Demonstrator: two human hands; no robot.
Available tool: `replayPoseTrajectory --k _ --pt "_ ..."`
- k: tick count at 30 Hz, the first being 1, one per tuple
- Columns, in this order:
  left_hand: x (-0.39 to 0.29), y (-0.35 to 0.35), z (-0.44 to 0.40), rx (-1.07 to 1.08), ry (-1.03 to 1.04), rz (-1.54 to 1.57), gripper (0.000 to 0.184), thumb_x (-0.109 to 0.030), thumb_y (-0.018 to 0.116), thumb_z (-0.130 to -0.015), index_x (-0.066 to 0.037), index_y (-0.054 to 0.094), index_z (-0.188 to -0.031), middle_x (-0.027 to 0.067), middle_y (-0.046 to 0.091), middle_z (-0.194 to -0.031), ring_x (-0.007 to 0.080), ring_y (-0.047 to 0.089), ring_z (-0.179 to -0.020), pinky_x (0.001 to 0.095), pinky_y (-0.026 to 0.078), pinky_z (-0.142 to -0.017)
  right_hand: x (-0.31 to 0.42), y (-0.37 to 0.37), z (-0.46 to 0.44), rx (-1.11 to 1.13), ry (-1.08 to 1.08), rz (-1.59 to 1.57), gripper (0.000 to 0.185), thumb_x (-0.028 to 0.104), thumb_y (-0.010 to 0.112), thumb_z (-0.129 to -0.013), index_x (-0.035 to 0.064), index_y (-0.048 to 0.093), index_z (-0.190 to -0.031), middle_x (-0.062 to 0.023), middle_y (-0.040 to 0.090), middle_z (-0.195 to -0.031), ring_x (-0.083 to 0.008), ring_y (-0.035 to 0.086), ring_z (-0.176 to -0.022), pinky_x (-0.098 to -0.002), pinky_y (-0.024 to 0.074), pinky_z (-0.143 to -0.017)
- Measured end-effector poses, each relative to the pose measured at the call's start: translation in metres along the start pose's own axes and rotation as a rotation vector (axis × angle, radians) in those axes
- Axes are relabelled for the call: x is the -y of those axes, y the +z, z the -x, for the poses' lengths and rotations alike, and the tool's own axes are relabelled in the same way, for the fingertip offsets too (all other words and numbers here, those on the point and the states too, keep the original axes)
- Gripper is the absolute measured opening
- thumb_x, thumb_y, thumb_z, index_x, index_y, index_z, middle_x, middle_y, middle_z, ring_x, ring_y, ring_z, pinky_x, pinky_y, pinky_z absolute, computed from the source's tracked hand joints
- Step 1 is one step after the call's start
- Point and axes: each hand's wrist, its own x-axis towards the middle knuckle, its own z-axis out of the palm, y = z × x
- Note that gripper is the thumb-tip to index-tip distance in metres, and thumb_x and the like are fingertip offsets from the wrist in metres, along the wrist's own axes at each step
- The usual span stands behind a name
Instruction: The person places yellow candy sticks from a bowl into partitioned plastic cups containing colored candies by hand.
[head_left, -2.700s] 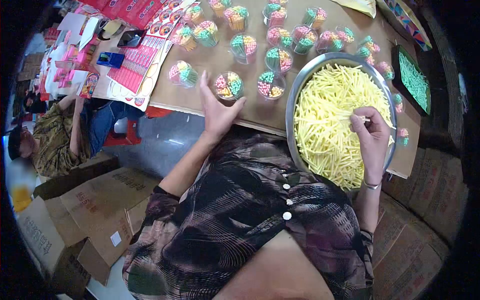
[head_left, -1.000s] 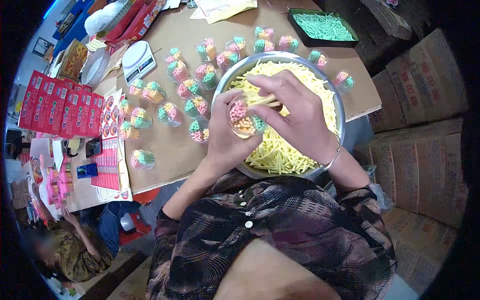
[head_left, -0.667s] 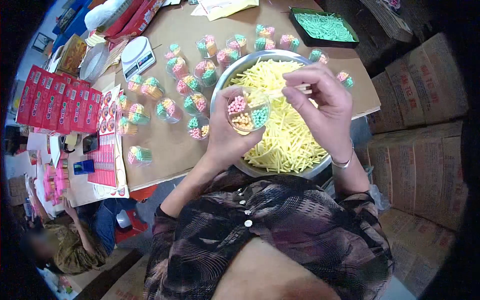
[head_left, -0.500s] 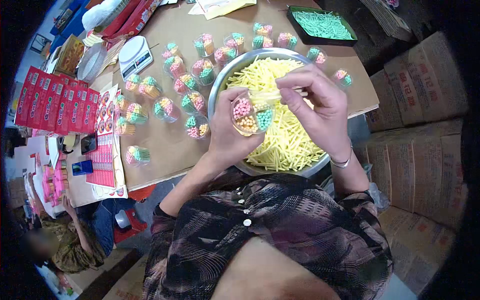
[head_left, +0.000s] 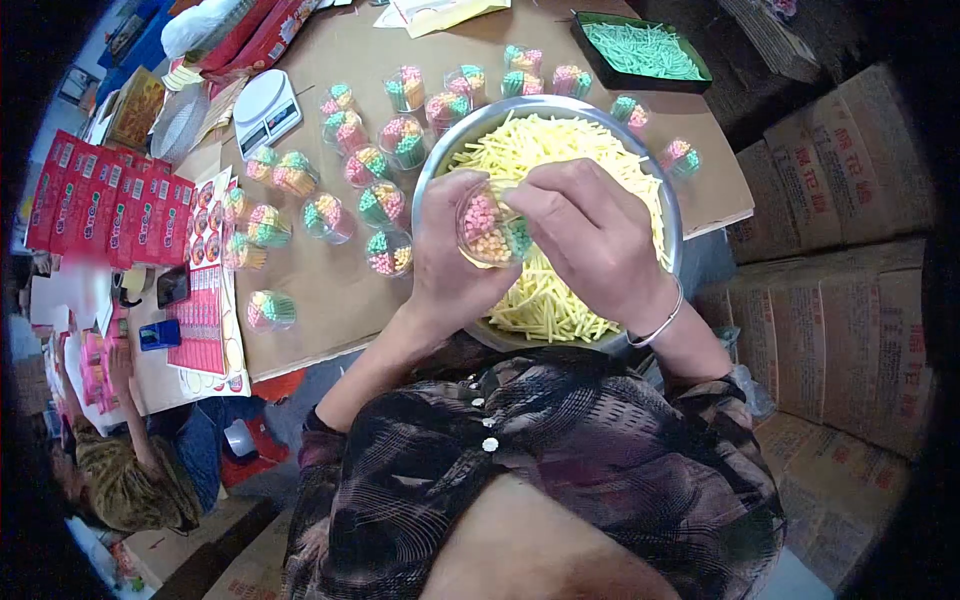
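Note:
A clear divided cup (head_left: 486,243) is wrapped in the fingers of my left hand (head_left: 450,250); pink, orange and green sticks show end-on in its sections. Over its upper right side my right hand (head_left: 595,235) is closed, fingertips at the cup's mouth, pinching pale yellow sticks that are mostly hidden by the fingers. Part of the green section is covered by this hand. Beneath both hands stands a large metal bowl (head_left: 674,222) heaped with loose yellow sticks (head_left: 560,300).
Several filled cups (head_left: 380,203) stand left of and behind the bowl. A black tray (head_left: 700,75) of green sticks lies at the back right. A white scale (head_left: 266,108) and red boxes (head_left: 110,200) are on the left. Cartons (head_left: 830,330) stack at right. Another person (head_left: 130,470) works at lower left.
My right hand has moved left and down, bringing the yellow sticks from beside the cup to its mouth. My left hand keeps the cup in nearly the same place.

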Motion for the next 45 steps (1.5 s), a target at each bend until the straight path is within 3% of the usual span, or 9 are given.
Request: replayPoseTrajectory --k 4,8,13,18,26,30,33,38,45 --pt "0.0 -0.001 0.0 -0.009 -0.044 0.004 0.071 0.0 0.07 -0.055 0.0 0.044 -0.122 0.0138 0.049 -0.113 0.0278 0.053 -0.1 0.0339 0.046 -0.089 0.004 -0.002 -0.002 0.092 0.109 0.041 0.024 -0.008 0.065 -0.07 0.0035 0.065 -0.091 -0.0055 0.06 -0.086 -0.0162 0.055 -0.068 -0.0258 0.045 -0.06" --pt "-0.001 0.003 0.003 0.013 0.029 -0.046 0.069 0.0 0.07 -0.056 0.0 0.045 -0.121 0.0136 0.05 -0.111 0.0278 0.052 -0.1 0.0344 0.045 -0.088 0.003 0.0 -0.005 0.053 0.249 -0.303 0.025 -0.009 0.065 -0.068 0.0038 0.064 -0.09 -0.0049 0.059 -0.085 -0.0168 0.054 -0.066 -0.0268 0.0437 -0.057" --pt "0.005 0.0 -0.002 -0.033 0.09 -0.056 0.067 0.0 0.069 -0.056 0.002 0.046 -0.118 0.0133 0.051 -0.105 0.0263 0.051 -0.098 0.0344 0.045 -0.086 0.003 0.0 -0.007 0.14 0.187 -0.087 0.024 -0.01 0.062 -0.07 0.0038 0.064 -0.089 -0.0045 0.058 -0.082 -0.0161 0.052 -0.065 -0.0261 0.0425 -0.057" --pt "0.005 0.003 -0.002 -0.063 0.178 -0.106 0.069 0.001 0.069 -0.056 0.001 0.044 -0.12 0.014 0.05 -0.111 0.0275 0.051 -0.101 0.0341 0.045 -0.087 0.003 0.007 -0.014 0.009 0.131 -0.302 0.021 -0.009 0.062 -0.071 0.0033 0.063 -0.088 -0.0067 0.058 -0.084 -0.0185 0.052 -0.068 -0.0277 0.0436 -0.059" --pt "-0.002 0.005 0.0 0.011 0.033 -0.014 0.071 -0.001 0.069 -0.056 0.0 0.043 -0.123 0.0173 0.048 -0.118 0.0316 0.047 -0.11 0.0369 0.044 -0.092 0.006 0.0 -0.008 0.083 0.205 -0.176 0.027 -0.005 0.06 -0.076 0.0032 0.061 -0.101 -0.01 0.055 -0.088 -0.0232 0.053 -0.073 -0.0346 0.0449 -0.065" --pt "-0.006 0.011 -0.003 -0.006 0.011 0.08 0.068 -0.003 0.068 -0.059 0.0 0.043 -0.122 0.0139 0.048 -0.109 0.0273 0.049 -0.099 0.036 0.043 -0.086 0.006 0.006 -0.001 0.093 0.099 -0.1 0.039 -0.01 0.05 -0.078 0.0021 0.057 -0.114 -0.0128 0.052 -0.099 -0.0259 0.052 -0.084 -0.036 0.0445 -0.074" --pt "0.005 0.015 -0.004 -0.025 0.139 -0.038 0.063 -0.004 0.069 -0.064 0.001 0.043 -0.121 0.0128 0.047 -0.107 0.0247 0.05 -0.095 0.0325 0.043 -0.082 -0.004 0.012 0.007 -0.027 0.109 -0.058 0.044 -0.008 0.054 -0.075 0.0033 0.056 -0.118 -0.0112 0.05 -0.099 -0.025 0.051 -0.082 -0.0365 0.0447 -0.071" --pt "0.002 0.009 -0.009 -0.04 0.101 -0.007 0.07 -0.002 0.071 -0.058 0.002 0.042 -0.121 0.0127 0.05 -0.108 0.0244 0.053 -0.097 0.0314 0.046 -0.086 0.001 0.008 0.008 -0.042 0.231 -0.106 0.041 -0.001 0.053 -0.085 0.0028 0.051 -0.126 -0.0123 0.052 -0.109 -0.0267 0.052 -0.098 -0.0364 0.0447 -0.084" --pt "-0.004 0.008 -0.005 -0.029 -0.074 0.06 0.071 -0.003 0.073 -0.06 -0.002 0.041 -0.123 0.0122 0.052 -0.113 0.0238 0.056 -0.101 0.0317 0.047 -0.09 -0.005 0.005 0.007 -0.139 0.34 -0.306 0.039 -0.001 0.067 -0.079 0.0023 0.056 -0.117 -0.007 0.055 -0.104 -0.014 0.055 -0.084 -0.025 0.0476 -0.073"
